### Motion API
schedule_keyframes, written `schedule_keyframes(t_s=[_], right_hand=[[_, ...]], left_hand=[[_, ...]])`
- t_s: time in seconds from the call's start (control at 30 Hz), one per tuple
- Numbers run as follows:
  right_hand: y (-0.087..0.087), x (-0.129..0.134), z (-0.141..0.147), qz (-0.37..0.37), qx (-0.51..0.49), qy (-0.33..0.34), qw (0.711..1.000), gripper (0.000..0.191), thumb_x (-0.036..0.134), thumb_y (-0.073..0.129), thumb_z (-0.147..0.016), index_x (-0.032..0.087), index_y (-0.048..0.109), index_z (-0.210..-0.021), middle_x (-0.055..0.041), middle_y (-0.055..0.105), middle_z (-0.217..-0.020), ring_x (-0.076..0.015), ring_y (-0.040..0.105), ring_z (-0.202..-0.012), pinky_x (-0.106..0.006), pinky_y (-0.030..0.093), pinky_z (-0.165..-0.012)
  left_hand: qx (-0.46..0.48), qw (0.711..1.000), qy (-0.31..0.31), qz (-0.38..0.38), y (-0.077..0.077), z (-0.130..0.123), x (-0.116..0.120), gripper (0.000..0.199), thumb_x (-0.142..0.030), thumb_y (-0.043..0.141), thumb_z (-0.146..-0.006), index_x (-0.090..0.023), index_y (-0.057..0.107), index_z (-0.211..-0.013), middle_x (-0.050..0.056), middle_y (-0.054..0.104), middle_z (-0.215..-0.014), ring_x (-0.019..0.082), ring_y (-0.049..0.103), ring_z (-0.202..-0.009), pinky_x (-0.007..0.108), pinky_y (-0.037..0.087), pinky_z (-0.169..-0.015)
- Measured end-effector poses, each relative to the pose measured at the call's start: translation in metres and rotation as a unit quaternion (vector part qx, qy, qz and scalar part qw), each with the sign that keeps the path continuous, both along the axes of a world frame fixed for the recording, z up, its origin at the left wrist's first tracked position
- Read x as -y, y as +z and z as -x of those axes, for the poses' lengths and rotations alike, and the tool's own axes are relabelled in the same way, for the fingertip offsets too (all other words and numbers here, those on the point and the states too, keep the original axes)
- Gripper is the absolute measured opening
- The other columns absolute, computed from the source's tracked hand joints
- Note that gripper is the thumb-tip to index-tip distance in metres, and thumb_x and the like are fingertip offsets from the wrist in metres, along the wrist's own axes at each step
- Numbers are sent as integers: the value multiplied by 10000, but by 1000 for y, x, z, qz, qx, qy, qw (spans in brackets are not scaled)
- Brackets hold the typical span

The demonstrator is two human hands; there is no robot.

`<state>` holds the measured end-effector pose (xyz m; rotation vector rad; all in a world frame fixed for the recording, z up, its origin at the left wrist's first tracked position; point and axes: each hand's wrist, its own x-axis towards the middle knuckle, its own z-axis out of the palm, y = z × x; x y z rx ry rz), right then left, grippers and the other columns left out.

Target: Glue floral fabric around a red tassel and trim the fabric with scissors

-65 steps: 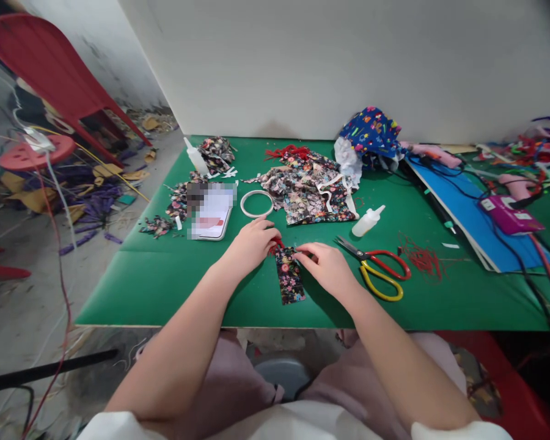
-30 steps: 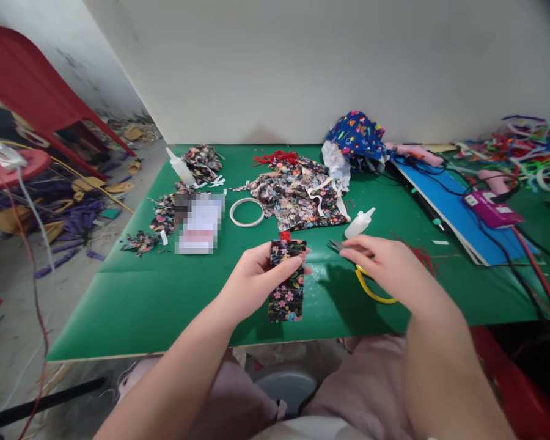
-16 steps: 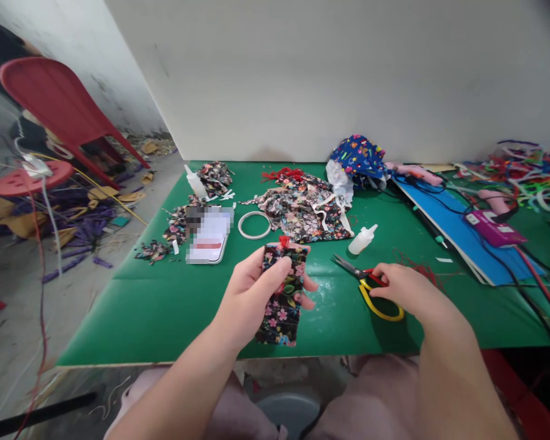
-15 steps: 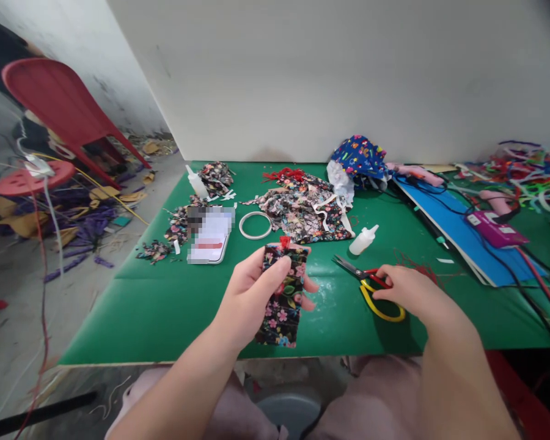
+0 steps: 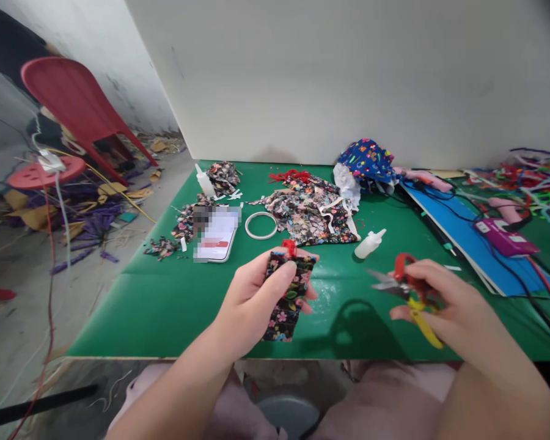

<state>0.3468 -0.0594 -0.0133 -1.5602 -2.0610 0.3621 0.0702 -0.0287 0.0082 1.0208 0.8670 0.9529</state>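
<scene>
A black floral fabric piece (image 5: 282,318) with a red tuft at its top is pinched in my left hand (image 5: 252,293), thumb on its face and fingers behind. Above the table on the right, my right hand (image 5: 458,305) grips a pair of scissors (image 5: 421,305) with one red and one yellow handle. Their blades are blurred and point left toward the fabric, apart from it. A small white squeeze bottle (image 5: 370,243) stands beyond the scissors. Past my left hand lie a white ring (image 5: 261,225) and a heap of floral cloth (image 5: 311,214).
The green table (image 5: 165,318) also holds a phone (image 5: 217,235), another squeeze bottle (image 5: 205,182), fabric scraps (image 5: 162,247), a blue patterned cloth (image 5: 366,162), a blue folder (image 5: 467,232), a purple box with cables (image 5: 504,237) and coloured strips (image 5: 531,177). A red chair (image 5: 73,104) stands at left.
My right hand has lifted the scissors off the table and turned them, with their blades now partly open toward the left. My left hand still holds the fabric in nearly the same place.
</scene>
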Motion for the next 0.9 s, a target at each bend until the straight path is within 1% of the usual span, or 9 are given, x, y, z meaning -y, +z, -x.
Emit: schedule_keyframes(t_s=[0.07, 0.13, 0.2, 0.27, 0.33, 0.5, 0.6, 0.7, 0.9], right_hand=[[9, 3, 7, -110, 30, -2, 993, 379, 473, 680, -713, 215, 564, -966, -60, 609, -894, -174, 568, -719, -283, 477, -579], [14, 1, 17, -198, 98, 1, 975, 419, 451, 711, -689, 186, 556, -973, -87, 597, -919, -204, 568, -797, -310, 480, -654], [17, -6, 28, -259, 139, 22, 956, 447, 433, 741, -655, 154, 552, -949, -104, 596, -903, -227, 567, -810, -346, 476, -700], [18, -13, 37, -287, 173, 36, 941, 424, 414, 730, -670, 136, 551, -936, -101, 592, -854, -231, 564, -775, -366, 471, -699], [20, -18, 43, -299, 196, 41, 933, 377, 401, 706, -698, 133, 549, -911, -92, 587, -817, -223, 558, -735, -363, 464, -673], [23, -21, 44, -305, 220, 37, 926, 354, 413, 670, -735, 133, 550, -915, -87, 581, -801, -224, 552, -717, -360, 447, -643], [22, -19, 44, -305, 217, 34, 927, 349, 393, 677, -733, 137, 558, -938, -78, 574, -793, -220, 540, -712, -361, 440, -639], [21, -19, 45, -306, 211, 29, 928, 327, 353, 694, -721, 148, 568, -943, -66, 563, -780, -214, 530, -708, -355, 429, -627], [21, -18, 46, -313, 202, 32, 928, 275, 270, 681, -729, 144, 587, -955, -52, 549, -756, -196, 516, -686, -341, 413, -602]], left_hand=[[-1, 1000, -11, 15, 0, -1, 1, 299, -427, 579, -811, -172, 649, -951, 13, 680, -672, 141, 630, -563, 238, 539, -548], [-6, 999, -19, 30, 0, -3, 1, 269, -405, 580, -814, -181, 648, -948, 11, 683, -696, 146, 633, -585, 245, 544, -557], [-10, 999, -29, 31, 0, -4, 2, 240, -374, 576, -822, -187, 647, -954, 9, 682, -721, 150, 635, -615, 255, 551, -572], [-7, 999, -41, 20, 1, -3, 3, 243, -354, 573, -827, -190, 641, -991, 8, 679, -734, 152, 633, -634, 263, 556, -586], [-8, 998, -54, 10, 1, -3, 3, 249, -345, 576, -826, -187, 632, -1010, 4, 674, -725, 148, 628, -626, 260, 553, -588], [-51, 997, -58, -4, 4, -3, 3, 138, -302, 585, -813, -166, 610, -819, 0, 668, -716, 132, 625, -600, 231, 535, -576], [-55, 997, -58, 12, 5, -4, 3, 137, -305, 586, -807, -168, 591, -792, -5, 670, -696, 126, 625, -566, 215, 520, -544], [-46, 996, -68, 33, 6, -3, 2, 141, -307, 593, -805, -167, 585, -795, -6, 674, -690, 122, 631, -551, 202, 510, -522], [4, 996, -76, 56, 7, -3, 1, 118, -275, 613, -791, -161, 583, -779, -20, 654, -653, 107, 626, -532, 176, 500, -493]])
